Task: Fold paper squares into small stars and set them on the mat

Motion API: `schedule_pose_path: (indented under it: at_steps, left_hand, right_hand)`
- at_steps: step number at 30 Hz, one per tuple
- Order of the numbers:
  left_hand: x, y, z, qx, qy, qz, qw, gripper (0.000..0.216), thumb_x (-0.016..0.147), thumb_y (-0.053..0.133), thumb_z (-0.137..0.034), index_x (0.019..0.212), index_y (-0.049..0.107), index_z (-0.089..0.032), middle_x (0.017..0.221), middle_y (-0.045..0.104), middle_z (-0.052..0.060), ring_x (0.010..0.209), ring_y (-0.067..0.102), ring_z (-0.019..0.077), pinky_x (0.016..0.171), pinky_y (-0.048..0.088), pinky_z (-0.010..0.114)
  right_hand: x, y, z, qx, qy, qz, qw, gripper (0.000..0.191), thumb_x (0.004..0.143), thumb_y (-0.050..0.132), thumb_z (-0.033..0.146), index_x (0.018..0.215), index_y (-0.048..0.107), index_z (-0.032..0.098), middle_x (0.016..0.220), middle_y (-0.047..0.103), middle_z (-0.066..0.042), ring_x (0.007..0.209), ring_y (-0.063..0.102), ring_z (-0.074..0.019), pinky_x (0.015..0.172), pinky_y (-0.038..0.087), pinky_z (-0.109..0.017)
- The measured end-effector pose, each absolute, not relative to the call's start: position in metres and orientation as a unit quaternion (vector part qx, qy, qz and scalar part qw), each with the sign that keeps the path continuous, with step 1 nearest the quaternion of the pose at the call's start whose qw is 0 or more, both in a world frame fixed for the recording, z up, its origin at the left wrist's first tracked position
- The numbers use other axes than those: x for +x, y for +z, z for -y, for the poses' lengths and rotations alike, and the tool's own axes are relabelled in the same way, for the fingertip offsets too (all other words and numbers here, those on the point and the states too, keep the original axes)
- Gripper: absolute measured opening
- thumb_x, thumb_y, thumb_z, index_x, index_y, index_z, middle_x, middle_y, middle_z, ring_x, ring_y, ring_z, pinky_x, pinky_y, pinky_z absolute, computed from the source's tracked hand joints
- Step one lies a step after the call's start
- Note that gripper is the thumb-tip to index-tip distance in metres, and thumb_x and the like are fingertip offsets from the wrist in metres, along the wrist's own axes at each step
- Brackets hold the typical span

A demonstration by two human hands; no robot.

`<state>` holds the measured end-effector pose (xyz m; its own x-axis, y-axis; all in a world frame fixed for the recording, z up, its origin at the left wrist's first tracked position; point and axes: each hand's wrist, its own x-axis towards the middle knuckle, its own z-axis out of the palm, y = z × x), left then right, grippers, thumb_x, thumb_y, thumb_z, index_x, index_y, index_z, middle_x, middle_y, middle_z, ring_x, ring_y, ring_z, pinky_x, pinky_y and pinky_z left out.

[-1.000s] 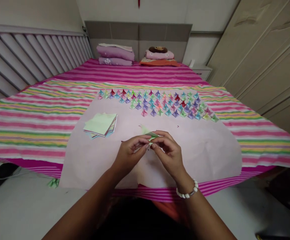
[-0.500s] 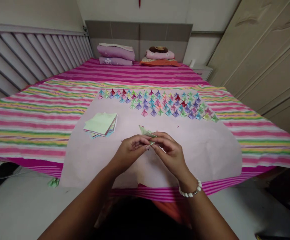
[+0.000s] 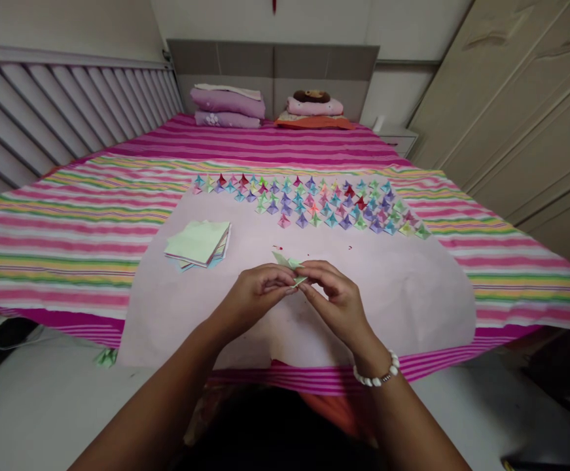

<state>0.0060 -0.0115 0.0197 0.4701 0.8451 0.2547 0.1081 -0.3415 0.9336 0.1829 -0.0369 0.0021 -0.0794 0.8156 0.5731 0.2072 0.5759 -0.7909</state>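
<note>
Between my two hands is a small folded light green paper (image 3: 285, 260), its pointed tip sticking out up and to the left. My left hand (image 3: 260, 288) pinches its lower left side with thumb and fingers. From the other side, my right hand (image 3: 334, 294) grips it between thumb and fingertips, a white bead bracelet (image 3: 377, 379) on that wrist. The fingers cover much of the folded paper. Beyond the hands stand rows of small folded paper pieces (image 3: 330, 220) in many colours. To the left lies a stack of square paper sheets (image 3: 199, 242), pale green on top.
A large pale sheet (image 3: 412, 294) lies under everything on the striped bedspread (image 3: 59, 242). Small red marks (image 3: 277, 248) show on it. Folded bedding (image 3: 228, 108) rests by the headboard (image 3: 245, 62). A green piece (image 3: 106, 357) is on the floor at left.
The green paper has shifted slightly downward and its tip looks more opened out, uncovering a red mark behind it. Both hands still hold it, with the right fingers slightly shifted.
</note>
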Motion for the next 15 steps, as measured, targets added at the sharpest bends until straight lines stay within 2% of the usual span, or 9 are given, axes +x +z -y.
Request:
schedule_pose_path:
  at_steps: [7,15]
  left_hand:
    - [0.0061,0.0217,0.0109,0.747,0.375,-0.344,0.427,0.004,0.080,0.062,-0.019,0.078,0.065,-0.017,0.096,0.067,0.007,0.092,0.064,0.0179,0.079,0.054,0.031]
    - [0.0061,0.0233,0.0107,0.780,0.348,-0.341,0.393,0.005,0.082,0.057,-0.016,0.079,0.060,-0.018,0.088,0.063,0.004,0.080,0.060,0.0152,0.069,0.047,0.027]
  right_hand:
    - [0.1833,0.0010,0.0363,-0.381,0.264,0.691,0.555,0.020,0.086,0.060,0.017,0.101,0.070,0.024,0.102,0.065,-0.008,0.093,0.063,-0.0189,0.076,0.056,-0.034]
    - [0.1818,0.0010,0.0354,-0.388,0.244,0.697,0.552,0.014,0.086,0.060,0.016,0.092,0.070,0.022,0.095,0.065,-0.007,0.088,0.064,-0.0186,0.075,0.054,-0.033]
